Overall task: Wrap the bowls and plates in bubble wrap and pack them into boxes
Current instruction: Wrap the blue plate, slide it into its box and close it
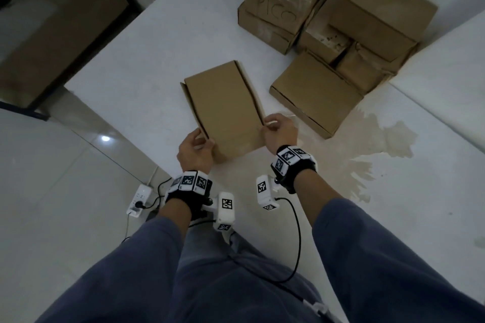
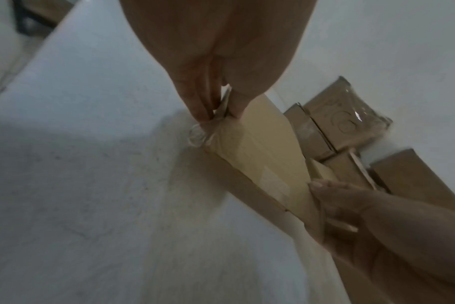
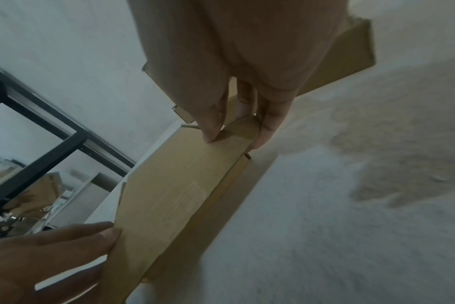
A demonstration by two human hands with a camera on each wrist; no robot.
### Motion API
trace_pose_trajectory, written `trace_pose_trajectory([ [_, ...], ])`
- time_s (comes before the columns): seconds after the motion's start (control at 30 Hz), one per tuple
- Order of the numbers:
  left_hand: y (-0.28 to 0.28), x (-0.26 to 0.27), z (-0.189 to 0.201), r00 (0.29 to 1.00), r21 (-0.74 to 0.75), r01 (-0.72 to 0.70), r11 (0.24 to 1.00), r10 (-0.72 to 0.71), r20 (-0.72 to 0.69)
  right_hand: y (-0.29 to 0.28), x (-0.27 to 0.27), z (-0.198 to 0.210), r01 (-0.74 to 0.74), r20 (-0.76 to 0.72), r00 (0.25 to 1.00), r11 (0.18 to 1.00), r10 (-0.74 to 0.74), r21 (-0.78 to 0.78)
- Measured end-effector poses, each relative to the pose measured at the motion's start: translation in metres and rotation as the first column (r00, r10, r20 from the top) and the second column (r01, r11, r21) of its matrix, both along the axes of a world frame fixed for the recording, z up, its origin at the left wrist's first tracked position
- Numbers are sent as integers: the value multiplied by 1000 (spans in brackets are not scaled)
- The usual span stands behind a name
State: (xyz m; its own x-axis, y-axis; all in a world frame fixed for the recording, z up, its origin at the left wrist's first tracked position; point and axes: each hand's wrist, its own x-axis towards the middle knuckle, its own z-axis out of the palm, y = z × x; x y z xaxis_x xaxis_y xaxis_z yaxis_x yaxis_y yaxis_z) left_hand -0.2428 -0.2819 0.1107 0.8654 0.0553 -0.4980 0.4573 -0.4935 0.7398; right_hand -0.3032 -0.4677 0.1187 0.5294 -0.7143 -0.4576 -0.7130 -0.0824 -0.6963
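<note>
A flat brown cardboard box lies on the white table, its near end lifted between my two hands. My left hand pinches the box's left edge, where a curl of clear tape hangs. My right hand pinches the right edge flap, thumb on top and fingers under it. The box looks closed in all views. No bowls, plates or bubble wrap show.
Several cardboard boxes are stacked at the table's far right, one low box close to my right hand. A brownish stain marks the table on the right. A power strip lies on the floor at left, beside a dark metal shelf frame.
</note>
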Motion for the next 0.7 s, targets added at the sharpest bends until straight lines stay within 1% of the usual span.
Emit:
trace_pose_trajectory([
  [0.1, 1, -6, -4, 999, 25, -24, 999, 25, -32, 2, -8, -1, 66, 5, 998, 998, -66, 4],
  [0.2, 3, -19, -6, 999, 42, 11, 999, -9, -50, 5, -21, 0, 102, 20, 995, 995, -102, -9],
  [0.27, 6, -25, -10, 997, 14, 5, 1000, -4, -77, 9, -28, -2, 124, 21, 992, 992, -124, -3],
  [0.37, 6, -27, -14, 990, -36, -69, 997, 64, -128, 15, -30, -5, 128, 11, 992, 992, -128, -2],
  [0.43, 3, -28, -12, 986, -48, -108, 993, 101, -134, 19, -29, -9, 130, 16, 991, 992, -130, -4],
  [0.57, 1, -33, -10, 975, -89, -169, 982, 154, -158, 20, -29, -15, 177, 38, 983, 982, -180, 65],
  [0.7, 3, -38, -12, 972, -161, -161, 974, 129, -195, 18, -32, -19, 198, 76, 975, 970, -210, 139],
])
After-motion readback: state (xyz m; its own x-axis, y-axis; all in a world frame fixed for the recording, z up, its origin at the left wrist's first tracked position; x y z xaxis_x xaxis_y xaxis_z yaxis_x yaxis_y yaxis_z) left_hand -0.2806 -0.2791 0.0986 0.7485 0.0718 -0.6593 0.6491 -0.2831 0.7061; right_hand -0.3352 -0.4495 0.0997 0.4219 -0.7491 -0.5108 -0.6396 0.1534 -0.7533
